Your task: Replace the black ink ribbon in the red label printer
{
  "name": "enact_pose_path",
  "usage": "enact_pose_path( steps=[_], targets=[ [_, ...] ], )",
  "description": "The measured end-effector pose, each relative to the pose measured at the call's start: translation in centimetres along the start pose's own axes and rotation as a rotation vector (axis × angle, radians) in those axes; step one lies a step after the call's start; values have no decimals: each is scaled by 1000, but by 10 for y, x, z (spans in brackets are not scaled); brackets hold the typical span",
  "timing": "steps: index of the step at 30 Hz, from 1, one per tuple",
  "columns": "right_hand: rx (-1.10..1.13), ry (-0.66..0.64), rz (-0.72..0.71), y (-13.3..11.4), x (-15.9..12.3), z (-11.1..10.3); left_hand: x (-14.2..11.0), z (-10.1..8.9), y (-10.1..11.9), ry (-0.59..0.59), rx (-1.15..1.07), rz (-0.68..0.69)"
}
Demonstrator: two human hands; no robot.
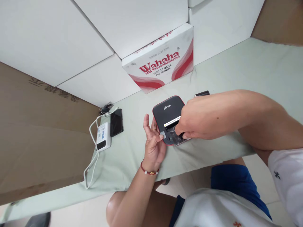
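Observation:
A flat dark grey device [167, 108] with rounded corners, a red rim, a small logo and a white warning strip lies tilted over the green cloth. My left hand [153, 143] grips its lower left edge, thumb on top near a grey patch, other fingers partly behind it. My right hand [197, 118] reaches across from the right, fingers pinched at a dark recess at the device's lower end. Shiny clear plastic film [176, 137] shows under those fingertips; whether they hold the film or a part in the recess is hidden.
A Wahaha water carton [163, 63] stands behind, against white boxes [132, 25]. To the left are a white power bank [103, 135] with a white cable [90, 126] and a black phone [116, 122]. A black object [202, 93] lies beyond my right wrist. A brown carton [42, 135] borders the left.

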State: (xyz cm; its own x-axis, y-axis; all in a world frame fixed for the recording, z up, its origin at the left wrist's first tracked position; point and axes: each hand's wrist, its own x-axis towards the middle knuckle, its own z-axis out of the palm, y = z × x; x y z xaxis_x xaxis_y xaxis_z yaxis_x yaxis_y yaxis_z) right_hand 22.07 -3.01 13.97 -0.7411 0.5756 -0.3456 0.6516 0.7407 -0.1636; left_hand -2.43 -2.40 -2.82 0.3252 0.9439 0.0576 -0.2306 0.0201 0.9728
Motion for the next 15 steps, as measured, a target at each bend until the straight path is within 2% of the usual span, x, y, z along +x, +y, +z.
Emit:
enact_pose_path(
  steps=[5,7,10,13,15],
  targets=[
    [-26,-34,13,1,7,-6,0,-1,-4,4,49,5],
    [7,43,65,6,16,-8,-1,-1,-7,3,51,1],
    [71,200,282,16,37,-2,-1,-1,-15,25,25,4],
    [50,141,413,25,61,9,0,-2,-26,44,40,53],
    [30,122,382,27,72,16,0,-2,-31,47,36,78]
  ],
)
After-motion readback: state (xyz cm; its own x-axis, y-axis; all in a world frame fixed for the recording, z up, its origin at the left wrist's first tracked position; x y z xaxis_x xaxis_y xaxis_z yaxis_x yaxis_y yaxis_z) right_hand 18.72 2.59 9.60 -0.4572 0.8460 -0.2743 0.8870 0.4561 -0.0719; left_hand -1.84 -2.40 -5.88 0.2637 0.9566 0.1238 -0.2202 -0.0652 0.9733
